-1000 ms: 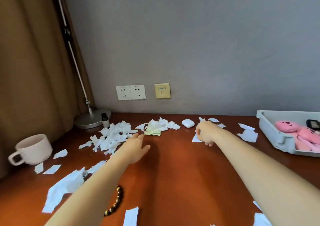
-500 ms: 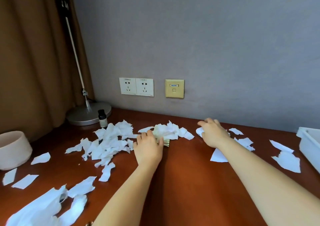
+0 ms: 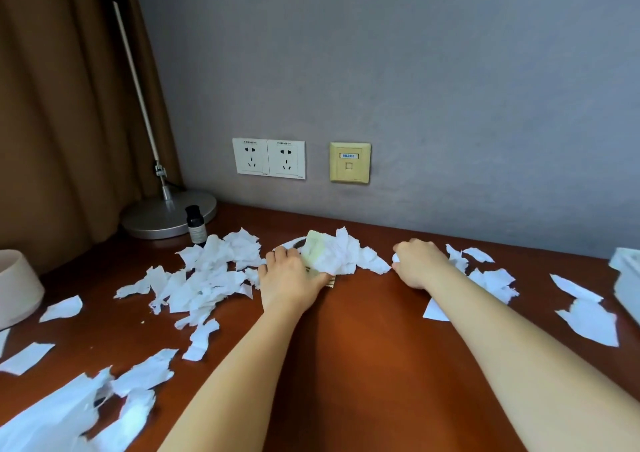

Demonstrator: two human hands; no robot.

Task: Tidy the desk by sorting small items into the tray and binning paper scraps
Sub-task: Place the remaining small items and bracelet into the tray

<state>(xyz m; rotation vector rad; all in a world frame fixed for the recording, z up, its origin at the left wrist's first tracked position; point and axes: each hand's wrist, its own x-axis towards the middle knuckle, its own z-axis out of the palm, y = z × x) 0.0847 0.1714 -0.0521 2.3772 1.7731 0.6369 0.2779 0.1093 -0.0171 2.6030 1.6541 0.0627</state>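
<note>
- A second ago the left hand (image 3: pixel 291 278) hovered flat over bare desk (image 3: pixel 363 347); now it is down on the yellow notepad (image 3: pixel 315 252) near the back wall.
- Its fingers curl over the pad's left side and the thumb lies along the near edge, so I read that as a hold.
- The pad's far end tips up, with a heap of paper scraps (image 3: pixel 343 254) riding on top of it.
- The right hand (image 3: pixel 419 264) was just beside the small white case (image 3: pixel 396 258). It has come over it now, fingers bent down around it.
- Only a sliver of white shows at the knuckles. It looks clamped on, though the fingertips are hidden.
- The view has swung left and closer too, and the tray (image 3: pixel 625 268) has slipped to the right edge, only its corner showing.
- So two small items look to be going up at once, a good step for the sorting half of the job.
- Both then have a long trip right to the tray, well apart from these hands.
- Watch the scraps on the pad: lift it tilted and they slide off across the desk.
- The big scrap pile (image 3: pixel 207 275) lies untouched left of the left hand, with more scattered front-left and far right.
- No bin is in view, so the paper half has hardly begun.
- The dark bottle (image 3: pixel 196 226) stands by the lamp base (image 3: pixel 169 214), and the cup (image 3: pixel 17 285) sits far left.
</note>
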